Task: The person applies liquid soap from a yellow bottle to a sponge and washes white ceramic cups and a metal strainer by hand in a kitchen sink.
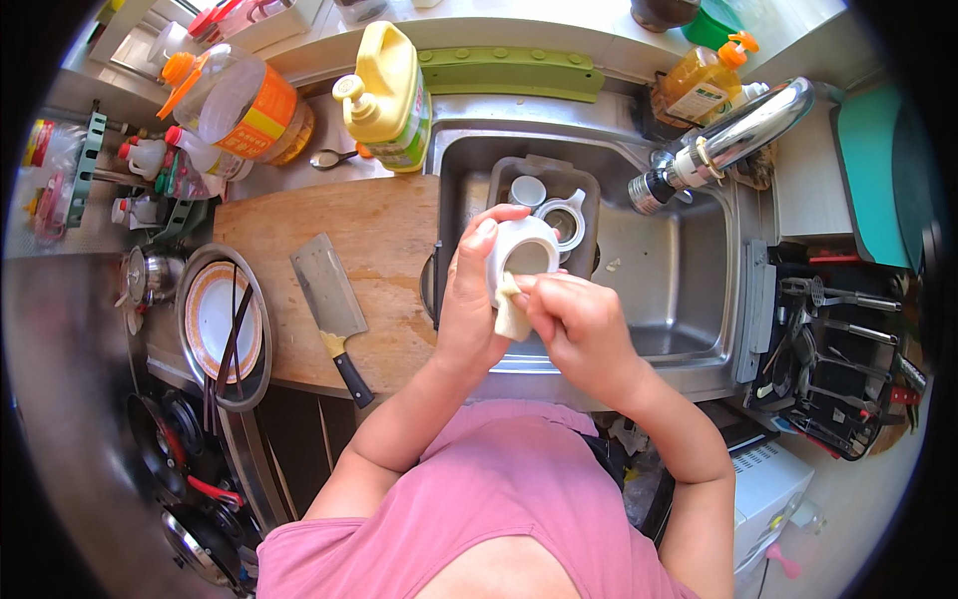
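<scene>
My left hand (471, 292) is wrapped around a white round cup-like vessel (500, 243), its wide mouth tilted up toward me. Pinched in my right hand (580, 318) is a pale yellow cloth (513, 318), pressed at the lower rim of the vessel. Both hands are above the near left part of the steel sink (666, 277). Beneath them a grey plastic basin (587, 176) stands in the sink. In it are a white-rimmed piece with a small handle (575, 224) and a small round whitish lid or cup (528, 191). My hands hide part of the basin.
Left of the sink, a cleaver (329, 288) lies on a wooden cutting board (397, 217). A steel bowl (267, 374) holds a plate (217, 314) and chopsticks (238, 329). A yellow pump jug (389, 82) stands behind. The chrome faucet (763, 123) arches in from the right, near a utensil rack (831, 404).
</scene>
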`<action>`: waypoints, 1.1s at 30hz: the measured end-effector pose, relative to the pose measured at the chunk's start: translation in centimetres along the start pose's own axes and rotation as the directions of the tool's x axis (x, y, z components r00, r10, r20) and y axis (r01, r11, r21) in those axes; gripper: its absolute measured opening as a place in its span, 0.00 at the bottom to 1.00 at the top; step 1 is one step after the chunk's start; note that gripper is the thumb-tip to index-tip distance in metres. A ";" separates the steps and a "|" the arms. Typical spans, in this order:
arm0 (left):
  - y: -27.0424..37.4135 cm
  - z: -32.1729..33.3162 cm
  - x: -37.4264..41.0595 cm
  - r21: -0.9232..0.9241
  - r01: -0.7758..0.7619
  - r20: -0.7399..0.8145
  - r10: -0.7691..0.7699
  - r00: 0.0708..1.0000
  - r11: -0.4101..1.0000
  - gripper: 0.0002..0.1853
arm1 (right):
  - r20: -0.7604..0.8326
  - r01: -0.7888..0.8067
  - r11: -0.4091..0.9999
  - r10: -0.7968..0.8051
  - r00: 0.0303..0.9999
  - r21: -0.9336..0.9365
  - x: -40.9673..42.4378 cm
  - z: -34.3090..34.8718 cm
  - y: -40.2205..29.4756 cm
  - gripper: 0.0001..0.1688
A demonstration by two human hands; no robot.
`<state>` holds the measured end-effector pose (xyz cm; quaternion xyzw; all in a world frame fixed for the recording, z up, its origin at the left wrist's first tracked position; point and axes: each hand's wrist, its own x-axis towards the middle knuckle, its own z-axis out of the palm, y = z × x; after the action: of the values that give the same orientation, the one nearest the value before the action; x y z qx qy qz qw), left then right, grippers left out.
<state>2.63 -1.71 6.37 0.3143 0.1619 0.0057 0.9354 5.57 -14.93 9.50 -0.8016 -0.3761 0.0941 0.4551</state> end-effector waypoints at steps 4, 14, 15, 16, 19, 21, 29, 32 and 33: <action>1.1 -0.5 0.4 -0.154 0.065 0.031 -0.061 0.998 0.986 0.24 | 0.026 0.321 0.876 -0.335 0.942 -0.359 -0.1 -1.9 -0.2 0.05; 2.2 -0.8 0.2 -0.318 0.240 -0.048 -0.269 0.962 0.917 0.22 | -0.254 0.161 0.977 -0.193 0.948 -0.143 -0.8 -2.4 0.1 0.10; 2.2 -0.8 0.3 -0.325 0.252 -0.042 -0.280 0.959 0.911 0.22 | -0.260 0.175 0.971 -0.213 0.942 -0.163 -0.8 -2.1 0.1 0.11; 2.1 -0.8 0.3 -0.341 0.252 -0.038 -0.281 0.959 0.905 0.22 | -0.265 0.189 0.965 -0.233 0.936 -0.183 -0.9 -1.7 0.2 0.13; 1.6 -1.1 0.5 -0.348 0.244 -0.037 -0.274 0.961 0.905 0.22 | -0.200 0.239 0.928 -0.302 0.932 -0.284 -0.6 -0.8 0.8 0.23; 1.2 -1.2 0.4 -0.298 0.227 -0.054 -0.254 0.966 0.927 0.22 | -0.107 0.247 0.901 -0.302 0.947 -0.356 -0.1 -0.8 0.9 0.22; 0.5 -0.3 -0.2 -0.032 0.033 -0.108 -0.036 0.994 0.999 0.21 | -0.132 0.118 0.971 -0.147 0.980 -0.207 1.0 1.1 0.7 0.12; 1.2 -0.2 0.2 -0.091 0.005 -0.123 -0.016 0.992 0.996 0.21 | -0.160 0.190 0.918 -0.258 0.953 -0.347 0.7 0.7 1.3 0.14; 1.4 0.1 0.2 -0.126 -0.001 -0.134 -0.016 0.991 0.992 0.21 | -0.195 0.193 0.929 -0.262 0.945 -0.315 0.5 0.5 1.7 0.15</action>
<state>2.98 -0.64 7.22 0.2531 0.2253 0.0335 0.9403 6.52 -14.78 7.94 -0.8160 -0.4205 -0.1108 0.3809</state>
